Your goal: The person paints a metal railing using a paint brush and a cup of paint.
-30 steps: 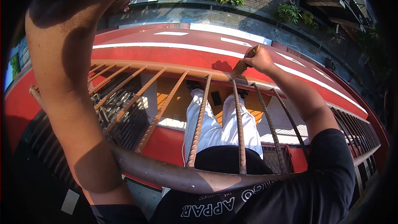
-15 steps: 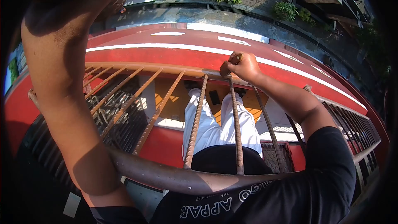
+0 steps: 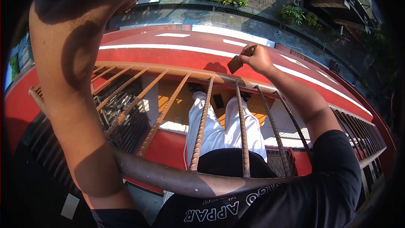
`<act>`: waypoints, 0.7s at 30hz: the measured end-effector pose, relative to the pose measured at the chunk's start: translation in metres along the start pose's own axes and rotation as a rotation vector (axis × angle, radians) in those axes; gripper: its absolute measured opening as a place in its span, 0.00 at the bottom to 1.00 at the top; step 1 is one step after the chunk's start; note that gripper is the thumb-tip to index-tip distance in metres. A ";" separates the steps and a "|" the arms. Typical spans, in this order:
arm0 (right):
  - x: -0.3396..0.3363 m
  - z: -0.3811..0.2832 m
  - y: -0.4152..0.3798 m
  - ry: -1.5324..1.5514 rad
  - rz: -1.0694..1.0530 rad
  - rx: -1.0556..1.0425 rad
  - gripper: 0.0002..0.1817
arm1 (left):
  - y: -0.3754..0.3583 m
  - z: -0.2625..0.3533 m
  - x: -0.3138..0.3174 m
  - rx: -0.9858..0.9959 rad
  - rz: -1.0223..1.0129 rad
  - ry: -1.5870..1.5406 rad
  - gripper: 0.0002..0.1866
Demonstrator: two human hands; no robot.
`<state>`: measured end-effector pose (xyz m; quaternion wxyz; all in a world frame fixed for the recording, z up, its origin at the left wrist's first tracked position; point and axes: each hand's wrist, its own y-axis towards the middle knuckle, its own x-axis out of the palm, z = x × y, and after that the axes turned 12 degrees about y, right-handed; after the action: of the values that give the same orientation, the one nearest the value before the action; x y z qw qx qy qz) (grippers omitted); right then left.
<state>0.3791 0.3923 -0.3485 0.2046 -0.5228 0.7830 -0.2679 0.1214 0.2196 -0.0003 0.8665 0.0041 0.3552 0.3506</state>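
Observation:
My right hand (image 3: 258, 60) is closed around the handle of a brown paintbrush (image 3: 235, 65). The bristles point down and left, just above the red ledge (image 3: 181, 57) beyond the railing. Below the brush runs the brown top rail (image 3: 185, 74), joined to ridged metal bars (image 3: 203, 122). My left arm (image 3: 78, 114) rises along the left side, close to the camera, and bends toward the upper edge. The left hand itself lies outside the picture, so its fingers do not show.
A thick brown rail (image 3: 168, 173) crosses close to my chest. Through the bars show my white trousers (image 3: 211, 131) and a dark phone-like rectangle (image 3: 218, 100). Beyond the white-striped red ledge, a paved lane (image 3: 177, 17) with plants (image 3: 291, 14) lies far below.
My right hand has lifted from the top rail and moved up and slightly right with the paintbrush, whose bristles now show. My left arm has shifted slightly right.

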 end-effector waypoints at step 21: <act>0.001 0.017 0.004 0.133 0.303 0.353 0.09 | 0.031 -0.019 0.004 -0.005 -0.039 0.018 0.31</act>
<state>0.3865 0.3895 -0.3644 0.2786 -0.3366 0.8054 -0.4006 0.0928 0.2408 -0.0090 0.8699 -0.0083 0.3622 0.3346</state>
